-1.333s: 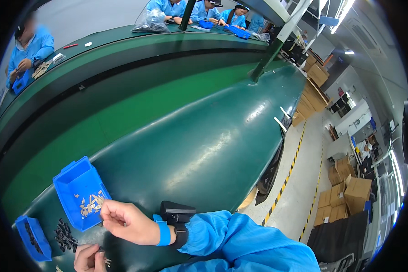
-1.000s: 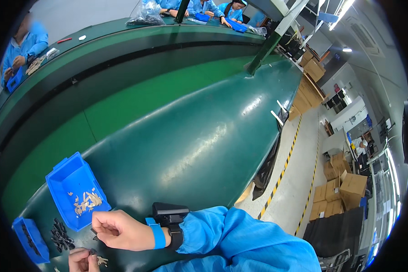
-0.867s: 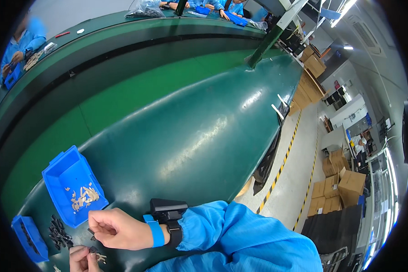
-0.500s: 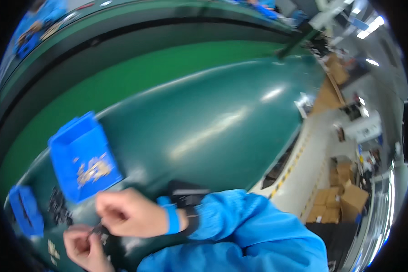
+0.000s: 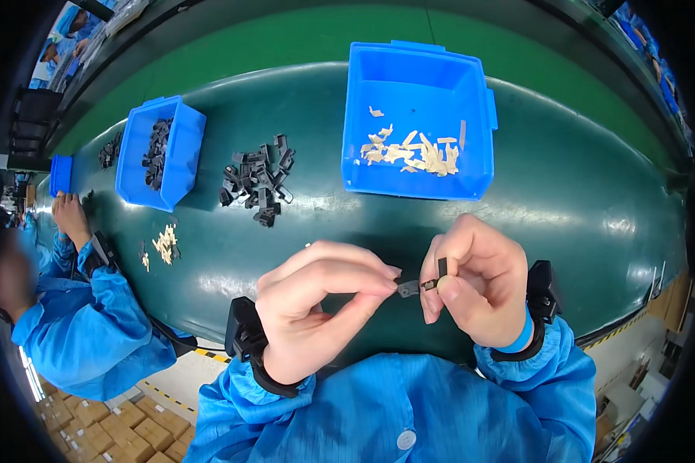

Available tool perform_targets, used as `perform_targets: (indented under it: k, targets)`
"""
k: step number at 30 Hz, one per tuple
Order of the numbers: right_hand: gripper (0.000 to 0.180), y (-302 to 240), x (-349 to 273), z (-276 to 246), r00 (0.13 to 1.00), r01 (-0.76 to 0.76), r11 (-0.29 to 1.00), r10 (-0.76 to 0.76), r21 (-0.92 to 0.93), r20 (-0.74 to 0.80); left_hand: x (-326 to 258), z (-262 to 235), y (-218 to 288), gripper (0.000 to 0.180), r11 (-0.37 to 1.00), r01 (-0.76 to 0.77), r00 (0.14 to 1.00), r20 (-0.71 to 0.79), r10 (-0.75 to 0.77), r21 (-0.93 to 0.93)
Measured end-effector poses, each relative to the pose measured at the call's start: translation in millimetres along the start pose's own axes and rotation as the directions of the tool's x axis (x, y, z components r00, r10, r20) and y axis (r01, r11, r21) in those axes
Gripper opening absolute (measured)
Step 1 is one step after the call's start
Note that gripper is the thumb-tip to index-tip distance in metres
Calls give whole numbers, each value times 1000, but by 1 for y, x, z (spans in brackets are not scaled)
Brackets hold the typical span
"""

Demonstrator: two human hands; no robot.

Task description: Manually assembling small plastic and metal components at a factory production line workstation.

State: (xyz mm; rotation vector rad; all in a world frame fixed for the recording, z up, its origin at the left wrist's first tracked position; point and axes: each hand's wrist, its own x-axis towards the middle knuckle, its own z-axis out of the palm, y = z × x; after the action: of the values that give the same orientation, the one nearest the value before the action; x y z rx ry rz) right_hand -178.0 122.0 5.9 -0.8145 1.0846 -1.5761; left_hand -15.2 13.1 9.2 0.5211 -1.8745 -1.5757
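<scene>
My left hand [image 5: 316,301] is closed in a pinch, its thumb and forefinger tips on a small dark grey plastic part [image 5: 408,288]. Just to the right, my right hand [image 5: 483,285] grips a small black strip-like piece [image 5: 442,268] between thumb and fingers. A tiny light spot shows at its lower end. The two pieces are very close together; I cannot tell whether they touch. Beyond my hands lies a loose pile of black plastic parts [image 5: 256,179]. Past my right hand stands a blue bin [image 5: 417,65] with many pale cream scraps [image 5: 417,153] inside.
Left of the pile, another blue bin [image 5: 184,158] holds black parts. Cream scraps [image 5: 165,244] lie on the green table [image 5: 587,185] nearer to me. At the left sits a co-worker in a blue sleeve [image 5: 116,309], a hand [image 5: 70,217] near a small blue bin [image 5: 60,174].
My head view has swung from a blurred, tilted look rightward to a level one, bringing the left-hand bin and co-worker into sight. My hands now appear mid-picture, slightly apart.
</scene>
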Motion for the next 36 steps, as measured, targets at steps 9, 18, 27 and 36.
perform_targets:
  k: [9, 18, 27, 36]
  targets:
    - [12, 4, -1, 4, 1000, -26, 999, 26, -42, -7, 0, -1, -2, 20, 991, -106, 994, 38, 104, 80]
    - [13, 5, -1, 3, 1000, 19, 998, -18, -57, 18, 2, 2, 1, 17, 968, -191, 981, 47, 186, 161]
    - [14, 6, -1, 2, 998, 56, 990, -53, -129, 23, 1, 1, 0, 17, 960, -215, 976, 74, 205, 178]
    - [15, 7, -1, 3, 998, 59, 986, -56, -157, 23, 1, 0, -1, 16, 958, -229, 973, 80, 218, 174]
